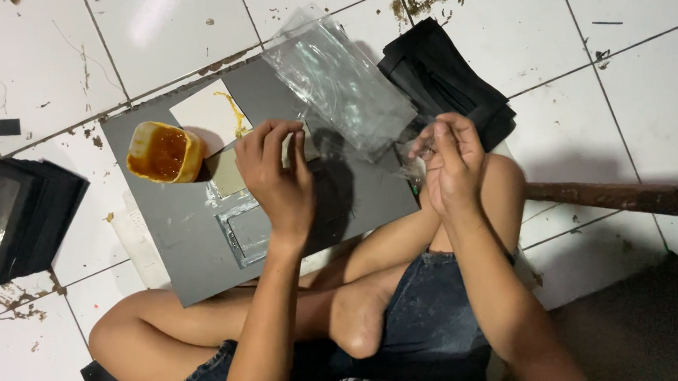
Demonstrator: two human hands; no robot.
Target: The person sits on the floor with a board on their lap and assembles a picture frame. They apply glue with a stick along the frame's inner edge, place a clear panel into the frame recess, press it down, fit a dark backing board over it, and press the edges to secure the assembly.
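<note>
My left hand hovers over a grey board on the tiled floor, fingers bent together, pinching a small thin clear piece I can barely make out. My right hand is raised over my knee, fingers closed on a small clear plastic sheet. On the board lie a cup of amber glue, a cream card and a clear rectangular film piece. A stack of clear plastic sheets rests at the board's far edge.
A pile of black folded pieces lies beyond my right hand. Black boxes with clear windows are stacked at the left. A brown wooden bar runs at the right. My crossed bare legs sit below the board.
</note>
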